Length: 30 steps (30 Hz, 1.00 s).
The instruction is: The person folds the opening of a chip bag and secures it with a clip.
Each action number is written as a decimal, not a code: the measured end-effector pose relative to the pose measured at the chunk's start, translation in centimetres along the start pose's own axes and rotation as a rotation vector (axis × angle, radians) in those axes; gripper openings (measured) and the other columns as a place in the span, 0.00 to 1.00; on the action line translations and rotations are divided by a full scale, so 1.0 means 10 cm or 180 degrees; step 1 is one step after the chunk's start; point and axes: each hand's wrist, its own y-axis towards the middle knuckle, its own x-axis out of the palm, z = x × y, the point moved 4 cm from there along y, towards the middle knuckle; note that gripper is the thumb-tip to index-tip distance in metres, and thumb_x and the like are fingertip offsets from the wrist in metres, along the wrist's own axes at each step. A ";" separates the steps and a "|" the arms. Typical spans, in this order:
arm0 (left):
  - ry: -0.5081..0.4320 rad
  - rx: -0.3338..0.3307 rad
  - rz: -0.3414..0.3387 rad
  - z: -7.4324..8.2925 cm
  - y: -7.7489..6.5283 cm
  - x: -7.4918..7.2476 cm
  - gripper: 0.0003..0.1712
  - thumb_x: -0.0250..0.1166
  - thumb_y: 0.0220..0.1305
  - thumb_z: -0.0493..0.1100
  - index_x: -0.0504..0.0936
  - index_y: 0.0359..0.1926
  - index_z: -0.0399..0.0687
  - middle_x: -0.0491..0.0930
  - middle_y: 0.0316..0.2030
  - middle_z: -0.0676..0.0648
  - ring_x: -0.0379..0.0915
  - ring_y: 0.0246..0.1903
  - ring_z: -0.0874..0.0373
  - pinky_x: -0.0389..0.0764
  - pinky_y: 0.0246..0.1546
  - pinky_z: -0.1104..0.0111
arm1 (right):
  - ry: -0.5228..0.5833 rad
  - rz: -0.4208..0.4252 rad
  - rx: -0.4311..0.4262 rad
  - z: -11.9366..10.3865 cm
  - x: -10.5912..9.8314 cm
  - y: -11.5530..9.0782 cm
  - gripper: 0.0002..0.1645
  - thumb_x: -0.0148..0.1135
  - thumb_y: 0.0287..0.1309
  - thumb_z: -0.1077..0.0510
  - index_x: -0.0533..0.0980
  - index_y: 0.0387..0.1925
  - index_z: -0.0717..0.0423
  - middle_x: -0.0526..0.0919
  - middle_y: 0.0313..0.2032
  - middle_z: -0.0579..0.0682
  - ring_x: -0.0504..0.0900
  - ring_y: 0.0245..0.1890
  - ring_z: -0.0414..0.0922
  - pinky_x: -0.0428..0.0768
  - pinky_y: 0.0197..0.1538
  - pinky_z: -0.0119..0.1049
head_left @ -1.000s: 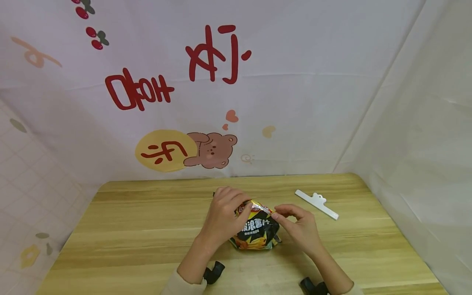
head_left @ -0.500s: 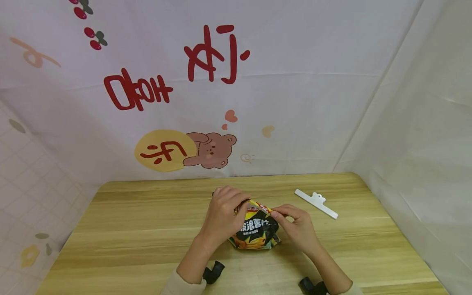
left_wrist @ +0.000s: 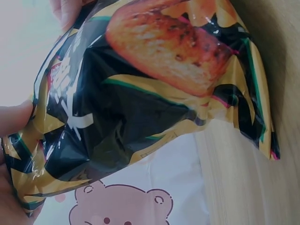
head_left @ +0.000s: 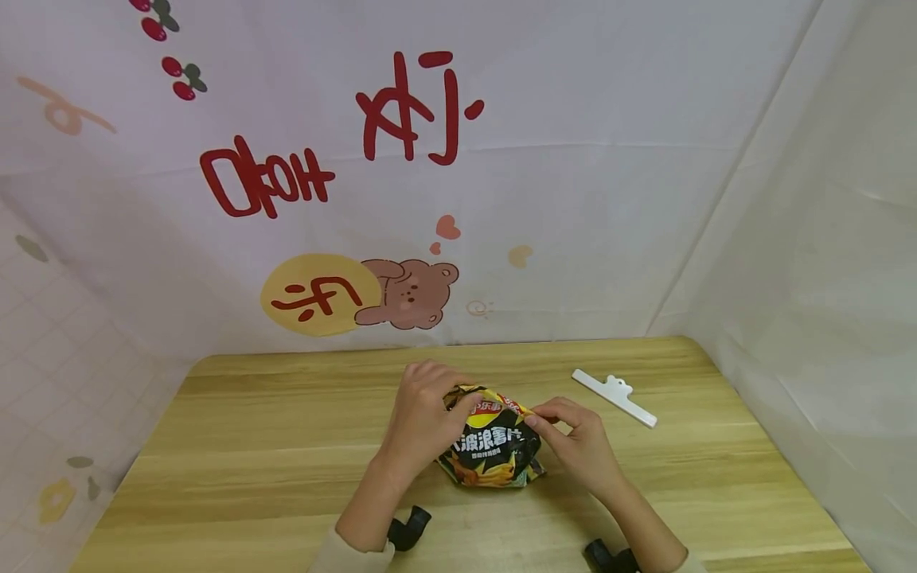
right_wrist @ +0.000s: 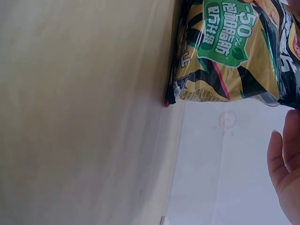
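Note:
A black and yellow chip bag [head_left: 490, 446] stands on the table between both hands, its top edge folded over. My left hand [head_left: 427, 414] grips its upper left side, thumb on the front and fingers behind. At the upper right corner, my right hand [head_left: 576, 438] pinches the folded edge between thumb and fingers. In the left wrist view the bag [left_wrist: 136, 108] bulges, with a picture of a roasted piece on it and the left thumb [left_wrist: 16, 119] at its edge. The right wrist view has the bag's lower part [right_wrist: 229, 56] resting on the table and part of the right hand [right_wrist: 286, 168].
A white sealing clip [head_left: 614, 396] lies on the wooden table [head_left: 286, 446] behind and right of the bag. Black wrist camera mounts [head_left: 410, 529] show beside both forearms. A white printed cloth [head_left: 573, 199] hangs behind the table.
My left hand has shifted slightly left along the bag, so more of the front print shows. The right hand keeps its pinch at the corner. The clip lies where it was.

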 end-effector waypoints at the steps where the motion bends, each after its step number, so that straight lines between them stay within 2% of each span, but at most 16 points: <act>1: -0.0032 -0.0075 -0.0026 -0.01 0.00 0.00 0.09 0.81 0.58 0.42 0.91 0.39 0.46 0.88 0.36 0.52 0.81 0.42 0.55 0.75 0.53 0.57 | -0.0006 -0.0016 0.0000 0.00 0.00 0.00 0.11 0.74 0.60 0.69 0.88 0.35 0.49 0.87 0.32 0.41 0.80 0.33 0.38 0.75 0.33 0.32; 4: -0.0105 -0.0269 -0.0046 -0.02 -0.01 -0.02 0.09 0.82 0.56 0.42 0.91 0.37 0.46 0.88 0.35 0.53 0.80 0.42 0.56 0.75 0.53 0.57 | -0.0078 -0.0063 0.0011 0.01 -0.01 0.00 0.11 0.74 0.59 0.69 0.88 0.34 0.49 0.87 0.32 0.39 0.80 0.33 0.37 0.76 0.33 0.32; 12: -0.0237 -0.0448 0.0023 -0.07 -0.01 -0.04 0.10 0.84 0.52 0.40 0.92 0.35 0.45 0.88 0.33 0.55 0.78 0.40 0.60 0.76 0.48 0.59 | -0.0307 -0.0151 -0.0044 0.01 -0.03 -0.01 0.09 0.75 0.59 0.66 0.87 0.32 0.48 0.86 0.32 0.36 0.80 0.31 0.35 0.79 0.33 0.32; 16: -0.0324 -0.0474 0.0001 -0.08 0.00 -0.04 0.09 0.83 0.53 0.39 0.92 0.35 0.46 0.87 0.32 0.56 0.77 0.40 0.62 0.77 0.45 0.61 | -0.0332 -0.0146 -0.0121 -0.01 -0.03 0.00 0.07 0.75 0.60 0.65 0.86 0.32 0.49 0.85 0.31 0.36 0.79 0.30 0.35 0.77 0.32 0.31; 21: -0.0335 -0.0483 -0.0038 -0.08 0.00 -0.04 0.08 0.83 0.53 0.39 0.92 0.34 0.47 0.86 0.32 0.57 0.76 0.39 0.63 0.78 0.42 0.63 | -0.0368 -0.0127 -0.0159 -0.03 -0.03 0.00 0.13 0.75 0.57 0.69 0.85 0.32 0.46 0.84 0.31 0.35 0.78 0.31 0.35 0.77 0.31 0.31; 30: -0.0358 -0.0477 -0.0057 -0.08 0.00 -0.05 0.08 0.83 0.53 0.38 0.92 0.34 0.48 0.86 0.31 0.57 0.76 0.39 0.63 0.79 0.42 0.63 | -0.0441 -0.0141 -0.0109 -0.02 -0.02 -0.01 0.14 0.76 0.57 0.69 0.85 0.32 0.46 0.84 0.31 0.35 0.79 0.32 0.35 0.78 0.30 0.34</act>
